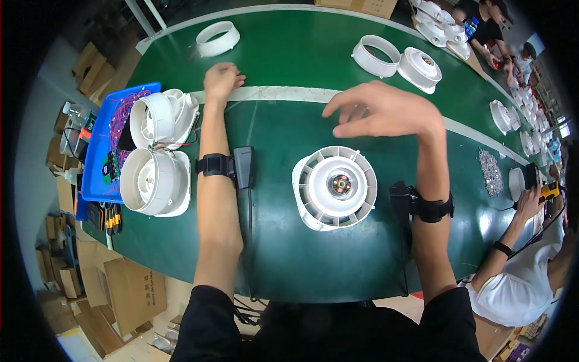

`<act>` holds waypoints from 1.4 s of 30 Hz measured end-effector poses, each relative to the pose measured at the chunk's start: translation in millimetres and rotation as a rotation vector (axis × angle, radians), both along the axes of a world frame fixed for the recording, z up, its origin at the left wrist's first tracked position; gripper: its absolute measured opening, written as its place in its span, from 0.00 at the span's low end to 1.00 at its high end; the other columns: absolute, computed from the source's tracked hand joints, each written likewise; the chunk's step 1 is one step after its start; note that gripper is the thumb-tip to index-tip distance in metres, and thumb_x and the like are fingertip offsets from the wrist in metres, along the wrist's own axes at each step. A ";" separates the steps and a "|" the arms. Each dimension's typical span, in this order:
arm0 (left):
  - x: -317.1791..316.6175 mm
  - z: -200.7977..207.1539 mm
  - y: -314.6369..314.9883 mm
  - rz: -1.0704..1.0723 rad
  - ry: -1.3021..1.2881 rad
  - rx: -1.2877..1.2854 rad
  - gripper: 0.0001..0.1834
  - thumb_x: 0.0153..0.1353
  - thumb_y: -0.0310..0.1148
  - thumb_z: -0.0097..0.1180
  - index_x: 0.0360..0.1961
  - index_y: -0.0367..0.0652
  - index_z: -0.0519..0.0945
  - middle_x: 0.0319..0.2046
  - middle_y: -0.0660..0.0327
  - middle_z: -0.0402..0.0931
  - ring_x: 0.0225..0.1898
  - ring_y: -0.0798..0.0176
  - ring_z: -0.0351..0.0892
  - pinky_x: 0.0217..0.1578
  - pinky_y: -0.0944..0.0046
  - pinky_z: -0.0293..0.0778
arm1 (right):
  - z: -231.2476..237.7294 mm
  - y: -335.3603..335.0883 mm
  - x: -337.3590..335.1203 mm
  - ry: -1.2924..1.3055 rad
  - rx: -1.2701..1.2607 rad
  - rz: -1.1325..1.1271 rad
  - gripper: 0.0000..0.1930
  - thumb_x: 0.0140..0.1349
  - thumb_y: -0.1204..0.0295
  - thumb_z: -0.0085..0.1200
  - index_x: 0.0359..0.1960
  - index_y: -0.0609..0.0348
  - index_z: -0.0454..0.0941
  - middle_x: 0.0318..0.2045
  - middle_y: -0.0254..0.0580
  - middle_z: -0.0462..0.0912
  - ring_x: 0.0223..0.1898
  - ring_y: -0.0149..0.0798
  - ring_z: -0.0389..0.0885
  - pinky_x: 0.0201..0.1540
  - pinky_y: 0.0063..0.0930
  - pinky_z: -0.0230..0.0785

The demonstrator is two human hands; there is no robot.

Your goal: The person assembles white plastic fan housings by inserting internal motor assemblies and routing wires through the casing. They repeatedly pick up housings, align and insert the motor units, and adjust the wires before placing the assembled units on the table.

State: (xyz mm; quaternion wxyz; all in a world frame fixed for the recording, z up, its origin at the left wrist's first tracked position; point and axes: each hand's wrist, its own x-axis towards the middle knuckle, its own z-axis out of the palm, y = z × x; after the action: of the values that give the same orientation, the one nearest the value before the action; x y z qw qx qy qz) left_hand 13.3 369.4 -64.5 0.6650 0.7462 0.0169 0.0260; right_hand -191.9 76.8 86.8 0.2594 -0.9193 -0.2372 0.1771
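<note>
Both of my hands are empty. The round white plastic fan housing with ribbed vents and a bare metal motor hub [335,187] lies flat on the green table [283,253], and I take it as my landmark. My right hand [386,111] hovers above and just beyond it, fingers [341,107] loosely spread and curled, holding nothing. My left hand [222,79] rests well to the left of the housing and farther out, on the pale strip [283,94] running across the table, fingers drawn half shut around nothing I can see.

Left of the housing stand two white cylindrical duct shells [158,160], against a blue plastic tray of coloured wiring [102,145]. Beyond the housing lie a white plastic ring [376,55] and a second white ribbed fan housing [420,68].

I judge this as the gap between pieces: the housing is set down, hub up, waiting. The next move, I think, calls for a firm two-sided grip on its rim, clear of the hub.
</note>
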 end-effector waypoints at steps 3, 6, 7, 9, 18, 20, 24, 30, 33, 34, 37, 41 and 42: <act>-2.4 -6.6 -13.9 -0.009 -0.176 0.228 0.12 0.64 0.29 0.56 0.43 0.31 0.83 0.28 0.53 0.85 0.28 0.63 0.87 0.27 0.64 0.82 | -20.5 11.7 11.6 0.110 0.001 0.124 0.25 0.60 0.55 0.66 0.53 0.59 0.82 0.37 0.49 0.87 0.37 0.40 0.86 0.41 0.31 0.78; 1.1 -4.9 -20.1 -0.037 -0.181 0.283 0.11 0.64 0.29 0.55 0.43 0.35 0.84 0.31 0.55 0.86 0.30 0.64 0.88 0.27 0.66 0.81 | -43.9 10.9 20.8 0.314 0.035 0.148 0.24 0.59 0.57 0.68 0.51 0.59 0.83 0.34 0.41 0.87 0.34 0.31 0.84 0.37 0.27 0.76; 2.2 -8.0 -19.6 -0.040 -0.194 0.263 0.11 0.64 0.28 0.55 0.42 0.35 0.84 0.31 0.55 0.86 0.29 0.64 0.88 0.27 0.66 0.81 | -48.9 10.5 23.8 0.364 0.077 0.160 0.23 0.60 0.57 0.68 0.51 0.59 0.83 0.33 0.39 0.87 0.32 0.29 0.83 0.34 0.26 0.75; 5.4 -15.8 -16.1 -0.009 -0.289 0.352 0.10 0.62 0.29 0.57 0.40 0.35 0.85 0.28 0.56 0.86 0.27 0.64 0.87 0.28 0.64 0.81 | -32.9 22.7 23.2 0.437 -0.091 0.008 0.21 0.61 0.59 0.67 0.51 0.58 0.84 0.32 0.37 0.87 0.26 0.25 0.80 0.25 0.22 0.71; 2.0 -17.6 -20.5 0.086 -0.230 0.322 0.09 0.62 0.28 0.54 0.38 0.34 0.83 0.22 0.53 0.84 0.22 0.61 0.85 0.25 0.60 0.79 | -34.4 -1.7 46.8 0.372 0.056 -0.145 0.21 0.68 0.71 0.51 0.61 0.65 0.73 0.30 0.47 0.85 0.22 0.32 0.83 0.20 0.26 0.78; -3.0 -19.0 -9.0 0.159 -0.250 0.265 0.10 0.62 0.27 0.54 0.39 0.33 0.82 0.24 0.52 0.84 0.22 0.61 0.85 0.23 0.61 0.80 | -37.5 -5.3 66.4 0.278 0.044 -0.259 0.27 0.66 0.76 0.43 0.67 0.70 0.63 0.23 0.51 0.84 0.18 0.38 0.84 0.19 0.28 0.77; 2.4 -15.0 -26.5 0.170 -0.207 0.090 0.12 0.62 0.24 0.52 0.45 0.31 0.79 0.25 0.53 0.83 0.23 0.63 0.85 0.21 0.62 0.81 | -72.4 -54.4 130.7 0.085 0.154 -0.495 0.24 0.66 0.76 0.40 0.61 0.79 0.64 0.22 0.54 0.84 0.19 0.42 0.85 0.20 0.32 0.81; -3.5 -1.4 -24.3 0.202 -0.118 0.159 0.14 0.60 0.29 0.54 0.46 0.35 0.80 0.29 0.48 0.85 0.36 0.46 0.87 0.42 0.50 0.80 | -113.5 -37.2 226.2 -0.024 0.483 -0.797 0.19 0.67 0.70 0.43 0.47 0.81 0.67 0.27 0.60 0.84 0.23 0.50 0.87 0.23 0.37 0.84; -2.0 -8.0 -17.7 0.195 -0.226 0.289 0.12 0.59 0.28 0.55 0.41 0.33 0.81 0.25 0.50 0.84 0.25 0.55 0.86 0.30 0.56 0.82 | -115.3 -5.4 254.4 0.094 0.555 -0.746 0.29 0.70 0.62 0.43 0.66 0.71 0.56 0.34 0.60 0.83 0.29 0.52 0.88 0.28 0.44 0.84; -4.4 -11.0 -13.3 0.168 -0.224 0.406 0.11 0.57 0.31 0.57 0.38 0.36 0.83 0.27 0.49 0.85 0.29 0.52 0.87 0.34 0.53 0.81 | -110.7 10.6 256.4 0.110 0.460 -0.718 0.31 0.70 0.61 0.43 0.68 0.68 0.54 0.37 0.59 0.83 0.32 0.51 0.88 0.31 0.46 0.84; -15.1 -2.6 -29.5 0.093 -0.247 0.576 0.09 0.50 0.37 0.61 0.28 0.45 0.86 0.31 0.51 0.85 0.37 0.46 0.86 0.42 0.48 0.80 | -66.0 42.3 254.7 -0.034 0.045 -0.744 0.35 0.69 0.59 0.46 0.74 0.59 0.50 0.42 0.60 0.84 0.40 0.54 0.87 0.39 0.47 0.82; -25.9 0.5 -42.2 -0.206 -0.337 0.634 0.08 0.46 0.36 0.59 0.28 0.51 0.87 0.29 0.59 0.86 0.35 0.50 0.86 0.39 0.52 0.81 | -31.8 109.3 253.5 -0.803 -0.077 -0.200 0.25 0.64 0.64 0.53 0.63 0.57 0.72 0.43 0.61 0.84 0.46 0.57 0.84 0.51 0.42 0.76; -28.7 1.1 -49.3 -0.248 -0.409 0.638 0.08 0.46 0.36 0.60 0.28 0.51 0.86 0.27 0.59 0.85 0.34 0.51 0.85 0.37 0.51 0.80 | -13.7 141.6 231.5 -0.727 0.105 -0.034 0.20 0.64 0.66 0.53 0.56 0.59 0.76 0.43 0.58 0.85 0.46 0.55 0.84 0.51 0.44 0.75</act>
State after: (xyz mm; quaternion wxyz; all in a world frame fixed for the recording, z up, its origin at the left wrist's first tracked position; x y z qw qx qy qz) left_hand -15.4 320.0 -63.4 0.3876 0.8911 -0.2150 0.0978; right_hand 39.5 218.4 73.2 0.2081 -0.9114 -0.3072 -0.1778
